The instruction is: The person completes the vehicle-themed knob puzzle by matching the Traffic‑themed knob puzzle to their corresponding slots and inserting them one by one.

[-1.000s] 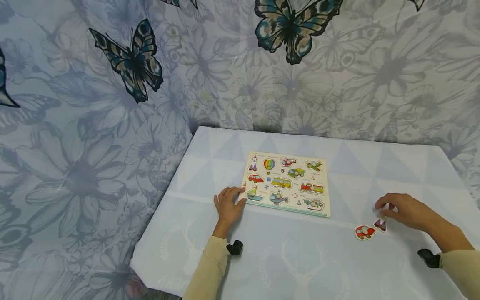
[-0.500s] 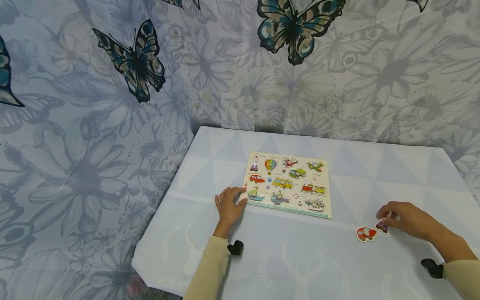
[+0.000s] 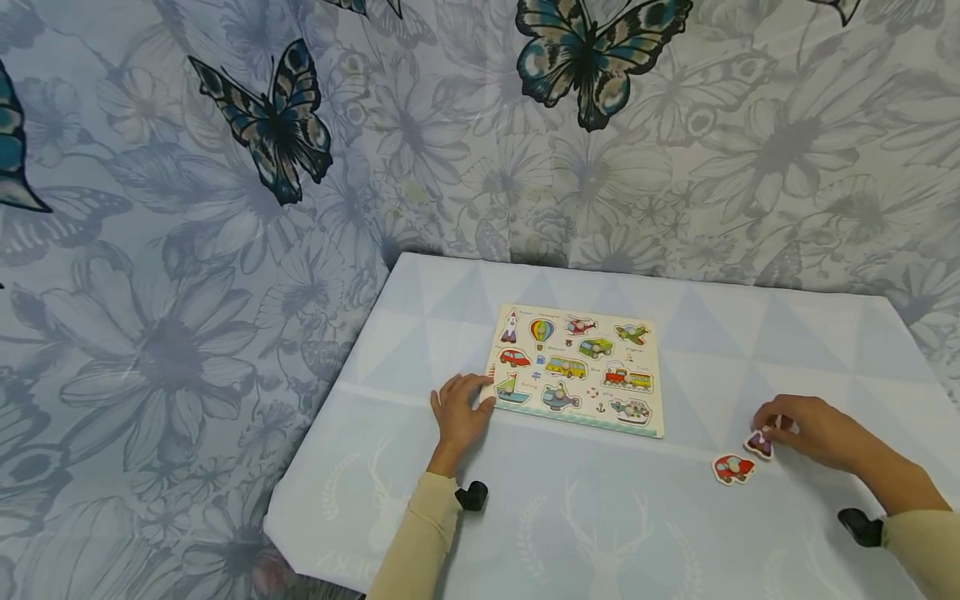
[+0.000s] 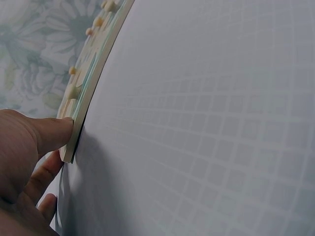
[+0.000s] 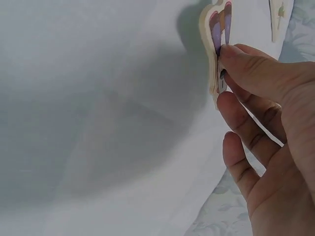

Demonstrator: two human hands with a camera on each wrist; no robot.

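Note:
A cream puzzle board (image 3: 637, 408) with several colourful vehicle pictures lies flat on the table. My left hand (image 3: 461, 414) holds its near left corner, thumb (image 4: 56, 132) against the near edge and fingers at the left side. Small round pegs stand up from the board in the left wrist view. To the right of it, my right hand (image 3: 813, 429) pinches a rocket puzzle piece (image 3: 759, 445) with purple fins between thumb and fingertips. In the right wrist view the rocket piece (image 5: 215, 34) is tilted, partly covered by the thumb. A red vehicle puzzle piece (image 3: 732, 469) lies beside it.
The white and pale-blue patterned table (image 3: 600, 517) has its far edge near a flowered wall covering (image 3: 420, 167) with butterflies. Black devices sit at both wrists, the left one (image 3: 472, 497) and the right one (image 3: 860, 527).
My right hand dipped slightly toward the table, then came up a little with the rocket piece, showing more of its fins. The left hand and the board stay in place.

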